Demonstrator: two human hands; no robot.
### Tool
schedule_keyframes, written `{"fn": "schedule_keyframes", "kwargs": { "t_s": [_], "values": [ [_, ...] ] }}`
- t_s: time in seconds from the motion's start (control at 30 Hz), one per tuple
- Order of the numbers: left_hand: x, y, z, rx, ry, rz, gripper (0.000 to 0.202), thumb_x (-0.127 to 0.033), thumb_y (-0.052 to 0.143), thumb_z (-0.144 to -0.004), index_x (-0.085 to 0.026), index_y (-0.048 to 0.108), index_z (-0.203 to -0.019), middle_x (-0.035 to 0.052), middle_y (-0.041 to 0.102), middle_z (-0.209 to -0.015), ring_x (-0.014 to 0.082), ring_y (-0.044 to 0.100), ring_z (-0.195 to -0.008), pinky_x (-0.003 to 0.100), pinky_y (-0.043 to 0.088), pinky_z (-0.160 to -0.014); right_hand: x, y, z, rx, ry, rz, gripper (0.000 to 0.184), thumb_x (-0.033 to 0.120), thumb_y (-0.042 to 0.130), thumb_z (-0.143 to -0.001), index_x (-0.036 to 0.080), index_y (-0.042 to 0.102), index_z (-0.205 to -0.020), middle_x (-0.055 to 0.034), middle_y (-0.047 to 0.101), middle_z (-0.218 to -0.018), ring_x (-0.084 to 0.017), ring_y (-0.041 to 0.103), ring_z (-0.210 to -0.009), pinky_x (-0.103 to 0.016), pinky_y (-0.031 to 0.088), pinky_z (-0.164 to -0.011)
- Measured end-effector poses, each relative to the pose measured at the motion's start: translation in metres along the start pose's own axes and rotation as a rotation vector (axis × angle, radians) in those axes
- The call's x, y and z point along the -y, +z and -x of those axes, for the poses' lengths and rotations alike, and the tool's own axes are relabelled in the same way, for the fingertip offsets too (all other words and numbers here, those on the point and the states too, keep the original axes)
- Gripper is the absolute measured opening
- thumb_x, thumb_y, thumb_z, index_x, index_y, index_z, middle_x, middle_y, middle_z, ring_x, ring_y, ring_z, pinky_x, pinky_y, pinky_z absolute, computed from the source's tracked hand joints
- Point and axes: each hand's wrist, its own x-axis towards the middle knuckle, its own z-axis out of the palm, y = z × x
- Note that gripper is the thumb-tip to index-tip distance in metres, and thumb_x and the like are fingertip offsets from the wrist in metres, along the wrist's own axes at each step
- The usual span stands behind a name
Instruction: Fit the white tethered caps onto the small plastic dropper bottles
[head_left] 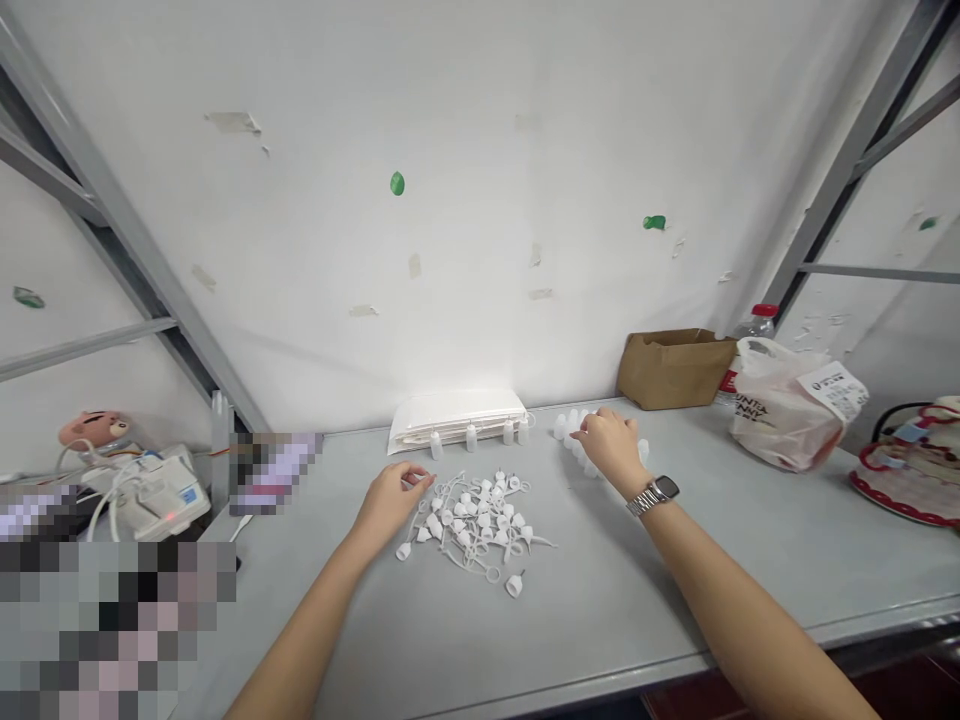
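Observation:
My left hand [394, 500] is at the left edge of a pile of small white caps [484, 520] with ring straps and thin metal tips. Its fingers are curled with the tips close together; what they hold, if anything, is too small to make out. My right hand [611, 448], wearing a watch [654, 494], reaches down into a group of small translucent bottles [576, 418]. Its fingers are bent in a pinch and partly hide the bottles, so what is between them cannot be seen. Several capped bottles [471, 438] stand upright in a spaced row behind the pile.
A stack of white folded sheets [457, 415] lies against the wall. At the back right are a cardboard box [675, 370], a red-capped bottle [763, 318], a plastic bag [787, 405] and a red-trimmed item [911, 465]. A white power strip with cables [169, 490] is at left.

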Motion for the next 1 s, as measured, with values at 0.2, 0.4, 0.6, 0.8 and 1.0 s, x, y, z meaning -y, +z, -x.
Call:
{"fn": "schedule_keyframes", "kwargs": {
  "t_s": [0.2,0.4,0.6,0.8,1.0],
  "values": [
    [-0.001,-0.001,0.0,0.033,-0.025,0.022,0.033,-0.048,0.05,-0.066,-0.02,0.063,-0.078,0.0037,0.064,-0.076,0.0194,0.058,-0.072,0.028,0.041,-0.065,0.001,-0.006,0.001,-0.001,-0.031,-0.016,0.016,0.023,0.052,-0.08,0.013,0.063,-0.073,-0.0101,0.06,-0.081,-0.022,0.053,-0.081,-0.032,0.026,-0.065],
    [-0.002,-0.002,0.002,0.149,-0.017,0.065,0.033,-0.049,0.058,-0.059,-0.019,0.063,-0.071,0.0033,0.065,-0.07,0.0194,0.058,-0.069,0.027,0.04,-0.061,0.024,-0.026,0.016,-0.128,-0.249,-0.295,0.017,0.026,0.049,-0.083,0.016,0.06,-0.073,-0.0048,0.061,-0.079,-0.017,0.055,-0.074,-0.031,0.029,-0.071],
    [0.001,0.001,0.003,0.165,0.035,0.037,0.028,-0.04,0.066,-0.052,-0.02,0.065,-0.072,0.0031,0.064,-0.078,0.0187,0.056,-0.068,0.026,0.04,-0.059,0.051,-0.02,0.035,0.054,-0.403,-0.439,0.02,0.027,0.047,-0.083,0.017,0.056,-0.069,-0.0038,0.061,-0.074,-0.015,0.054,-0.064,-0.03,0.032,-0.069],
    [0.003,0.005,0.0,-0.008,0.063,-0.011,0.018,-0.034,0.051,-0.067,-0.022,0.064,-0.07,0.0039,0.062,-0.079,0.0187,0.055,-0.069,0.03,0.04,-0.068,0.051,-0.012,0.034,0.192,-0.328,-0.498,0.021,0.036,0.049,-0.08,0.018,0.057,-0.072,-0.0033,0.06,-0.073,-0.015,0.053,-0.063,-0.027,0.034,-0.062],
    [0.002,0.025,0.001,-0.04,0.132,-0.079,0.024,-0.039,0.05,-0.071,-0.02,0.063,-0.076,0.0063,0.059,-0.083,0.022,0.053,-0.081,0.034,0.04,-0.076,0.057,-0.006,0.04,0.285,-0.353,-0.53,0.019,0.036,0.056,-0.075,0.017,0.059,-0.072,-0.0032,0.054,-0.077,-0.013,0.05,-0.059,-0.025,0.035,-0.055]
  ]
}}
